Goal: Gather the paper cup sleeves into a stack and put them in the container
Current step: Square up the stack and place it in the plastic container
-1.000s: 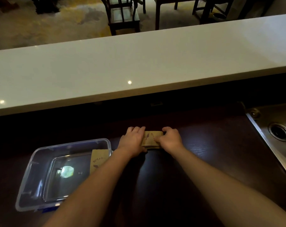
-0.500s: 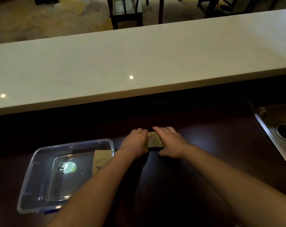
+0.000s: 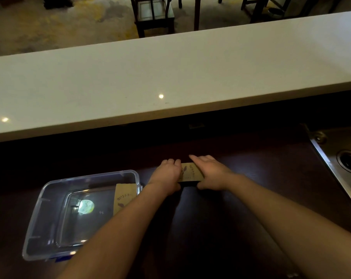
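Note:
A small stack of brown paper cup sleeves (image 3: 190, 172) lies on the dark counter, squeezed between my two hands. My left hand (image 3: 166, 176) grips its left end with curled fingers. My right hand (image 3: 210, 172) lies over its right end, fingers stretched along the far edge. To the left stands a clear plastic container (image 3: 49, 190). One more brown sleeve (image 3: 123, 198) leans inside it against the right wall, partly hidden by my left forearm.
A raised white bar top (image 3: 170, 77) runs across behind the dark counter (image 3: 220, 218). A steel sink (image 3: 347, 158) with a drain sits at the right edge. Dark chairs (image 3: 152, 15) stand on the floor beyond the bar.
My right hand has slid from the stack's right end to lie flatter over it, fingers extended along the far edge. The stack and my left hand have stayed in place.

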A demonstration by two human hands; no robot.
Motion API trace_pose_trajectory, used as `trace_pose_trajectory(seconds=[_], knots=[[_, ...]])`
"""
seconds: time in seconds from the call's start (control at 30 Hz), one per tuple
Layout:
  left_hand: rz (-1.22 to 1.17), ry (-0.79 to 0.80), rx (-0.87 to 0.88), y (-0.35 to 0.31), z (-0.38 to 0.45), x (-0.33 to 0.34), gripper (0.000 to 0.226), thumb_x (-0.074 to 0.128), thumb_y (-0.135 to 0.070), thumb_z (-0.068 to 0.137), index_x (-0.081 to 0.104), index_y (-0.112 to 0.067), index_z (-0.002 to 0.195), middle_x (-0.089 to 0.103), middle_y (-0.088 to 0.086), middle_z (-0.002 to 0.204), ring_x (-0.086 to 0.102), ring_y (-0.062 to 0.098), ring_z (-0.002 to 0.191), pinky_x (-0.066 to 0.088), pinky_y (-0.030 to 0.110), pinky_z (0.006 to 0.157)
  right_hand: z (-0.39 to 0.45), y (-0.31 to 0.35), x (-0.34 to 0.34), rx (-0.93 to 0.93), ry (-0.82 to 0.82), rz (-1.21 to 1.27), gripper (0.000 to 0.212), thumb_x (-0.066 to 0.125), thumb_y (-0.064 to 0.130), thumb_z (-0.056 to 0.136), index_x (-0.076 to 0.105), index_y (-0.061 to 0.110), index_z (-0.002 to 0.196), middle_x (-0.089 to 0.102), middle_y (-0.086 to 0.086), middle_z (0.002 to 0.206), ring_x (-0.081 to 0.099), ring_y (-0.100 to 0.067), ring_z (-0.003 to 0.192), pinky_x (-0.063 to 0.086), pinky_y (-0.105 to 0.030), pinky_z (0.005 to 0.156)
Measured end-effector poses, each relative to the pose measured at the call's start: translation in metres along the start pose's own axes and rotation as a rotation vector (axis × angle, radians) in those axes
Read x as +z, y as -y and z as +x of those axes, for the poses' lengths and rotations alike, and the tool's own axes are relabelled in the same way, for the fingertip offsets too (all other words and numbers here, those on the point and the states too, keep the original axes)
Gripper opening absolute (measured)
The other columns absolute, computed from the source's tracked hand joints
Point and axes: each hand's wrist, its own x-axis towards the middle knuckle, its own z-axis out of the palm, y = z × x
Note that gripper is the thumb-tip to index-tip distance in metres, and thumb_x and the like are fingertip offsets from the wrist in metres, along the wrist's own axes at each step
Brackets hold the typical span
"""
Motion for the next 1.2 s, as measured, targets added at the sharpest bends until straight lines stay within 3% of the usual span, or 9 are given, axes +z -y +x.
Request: trace_pose_trajectory(seconds=[0.13, 0.23, 0.37, 0.53, 0.67, 0.8, 0.9, 1.0, 1.2], knots=[[0.011, 0.007, -0.006, -0.002, 0.0, 0.001, 0.075, 0.071, -0.019, 0.076, 0.034, -0.003, 0.139, 0.047, 0.016, 0.133, 0.044, 0.031, 0.121, 0.04, 0.036, 0.103, 0.004, 0.0, -0.009, 0.126, 0.015, 0.186, 0.099, 0.073, 0.049, 0.07, 0.023, 0.018, 0.149, 0.047, -0.006, 0.14, 0.037, -0.023, 0.128, 0.032, -0.026, 0.097], [-0.019, 0.028, -0.011, -0.002, 0.001, 0.002, 0.08, 0.073, -0.021, 0.074, 0.031, -0.003, 0.14, 0.044, 0.016, 0.134, 0.041, 0.031, 0.122, 0.039, 0.035, 0.103, 0.008, 0.006, -0.01, 0.129, 0.049, 0.088, 0.096, 0.076, 0.047, 0.071, 0.027, 0.016, 0.147, 0.044, -0.008, 0.142, 0.033, -0.027, 0.13, 0.034, -0.036, 0.104], [-0.204, 0.129, -0.072, 0.003, -0.001, -0.004, 0.097, 0.076, -0.044, 0.065, 0.03, -0.011, 0.143, 0.034, 0.01, 0.136, 0.03, 0.027, 0.125, 0.036, 0.035, 0.103, 0.011, 0.011, -0.009, 0.165, 0.106, -0.008, 0.089, 0.077, 0.048, 0.064, 0.039, 0.019, 0.139, 0.044, -0.008, 0.13, 0.037, -0.029, 0.119, 0.042, -0.039, 0.1], [-0.286, 0.097, -0.084, 0.004, -0.007, -0.016, 0.065, 0.069, -0.047, 0.07, 0.049, -0.02, 0.125, 0.038, 0.005, 0.12, 0.033, 0.021, 0.115, 0.038, 0.033, 0.093, 0.005, 0.014, -0.004, 0.13, 0.064, 0.061, 0.063, 0.079, 0.045, 0.056, 0.055, 0.031, 0.113, 0.033, 0.002, 0.102, 0.033, -0.017, 0.096, 0.043, -0.033, 0.086], [-0.269, -0.017, -0.023, -0.003, -0.02, -0.017, 0.041, 0.069, -0.032, 0.075, 0.049, -0.019, 0.109, 0.049, 0.004, 0.113, 0.049, 0.022, 0.104, 0.045, 0.034, 0.081, -0.013, 0.017, -0.006, 0.062, -0.061, 0.232, 0.036, 0.073, 0.023, 0.062, 0.048, 0.04, 0.081, 0.042, 0.011, 0.093, 0.05, -0.015, 0.086, 0.04, -0.025, 0.066], [-0.191, -0.109, -0.009, -0.011, -0.04, 0.0, 0.042, 0.062, -0.035, 0.084, 0.046, -0.023, 0.12, 0.054, 0.002, 0.119, 0.053, 0.024, 0.107, 0.048, 0.039, 0.08, -0.042, 0.017, 0.003, -0.041, -0.154, 0.197, 0.044, 0.069, 0.019, 0.074, 0.058, 0.029, 0.115, 0.054, 0.006, 0.105, 0.056, -0.018, 0.099, 0.046, -0.031, 0.084], [-0.146, -0.222, -0.038, -0.025, -0.052, 0.024, 0.052, 0.054, -0.033, 0.09, 0.037, -0.021, 0.137, 0.049, 0.004, 0.13, 0.042, 0.024, 0.117, 0.047, 0.038, 0.083, -0.059, 0.02, 0.024, -0.009, -0.188, 0.049, 0.06, 0.057, 0.021, 0.087, 0.036, 0.021, 0.143, 0.047, -0.003, 0.135, 0.046, -0.024, 0.122, 0.042, -0.037, 0.099], [-0.068, -0.311, -0.041, -0.036, -0.055, 0.037, 0.059, 0.046, -0.028, 0.09, 0.029, -0.009, 0.143, 0.044, 0.012, 0.133, 0.037, 0.027, 0.12, 0.045, 0.033, 0.092, -0.064, 0.034, 0.044, 0.046, -0.298, -0.127, 0.07, 0.05, 0.02, 0.089, 0.017, 0.012, 0.15, 0.027, -0.011, 0.154, 0.028, -0.032, 0.136, 0.038, -0.044, 0.106], [-0.028, -0.305, -0.063, -0.046, -0.065, 0.046, 0.065, 0.05, -0.023, 0.087, 0.028, 0.0, 0.144, 0.044, 0.02, 0.135, 0.038, 0.036, 0.124, 0.041, 0.039, 0.101, -0.07, 0.042, 0.062, 0.092, -0.334, -0.034, 0.073, 0.046, 0.013, 0.09, 0.006, 0.012, 0.151, 0.005, -0.005, 0.162, 0.015, -0.032, 0.141, 0.043, -0.042, 0.102]])
